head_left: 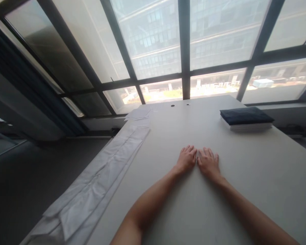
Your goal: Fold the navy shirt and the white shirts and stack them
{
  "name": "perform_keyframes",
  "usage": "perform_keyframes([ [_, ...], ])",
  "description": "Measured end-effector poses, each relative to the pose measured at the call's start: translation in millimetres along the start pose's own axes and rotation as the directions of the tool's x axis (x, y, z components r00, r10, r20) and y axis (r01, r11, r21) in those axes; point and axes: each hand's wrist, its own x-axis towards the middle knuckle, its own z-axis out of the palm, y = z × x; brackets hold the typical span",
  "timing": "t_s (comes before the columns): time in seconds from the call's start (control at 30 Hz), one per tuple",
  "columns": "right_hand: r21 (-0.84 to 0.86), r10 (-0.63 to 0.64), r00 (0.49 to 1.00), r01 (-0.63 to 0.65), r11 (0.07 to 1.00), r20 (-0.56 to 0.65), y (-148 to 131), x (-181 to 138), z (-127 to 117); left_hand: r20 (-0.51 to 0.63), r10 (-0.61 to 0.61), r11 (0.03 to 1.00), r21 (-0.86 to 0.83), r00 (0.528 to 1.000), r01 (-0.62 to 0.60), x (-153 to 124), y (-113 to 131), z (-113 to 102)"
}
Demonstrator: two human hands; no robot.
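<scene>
Both of my hands lie palm down on the white table (173, 136), side by side near its middle. My left hand (187, 159) has its fingers stretched forward and holds nothing. Just to its right, my right hand (208, 162) rests flat with the fingers a little spread, also holding nothing. Only a narrow gap separates the two hands. Along the table's left edge lies a long white folded cloth (99, 177) with creases, apart from my left hand. A folded dark navy cloth (246, 115) sits on a white stack (251, 126) beyond my right hand.
Several white paper sheets (139, 114) lie at the table's far left corner. Two small round dark spots show near the far edge, one of them a hole (172, 105). Large dark-framed windows (185, 51) stand behind the table. A dark curtain (35, 81) hangs at the left.
</scene>
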Motion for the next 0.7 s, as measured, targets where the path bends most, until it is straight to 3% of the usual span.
perform_keyframes([
  [0.53,-0.025,0.006,1.000,-0.006,1.000,0.012,-1.7,0.4,-4.6,-0.073,0.033,0.997,-0.071,0.997,-0.039,1.0,-2.8,3.9],
  [0.7,-0.009,0.001,1.000,-0.001,1.000,0.006,-2.1,-1.8,-8.1,-0.152,0.076,0.984,-0.150,0.986,-0.099,3.3,-23.0,-20.8],
])
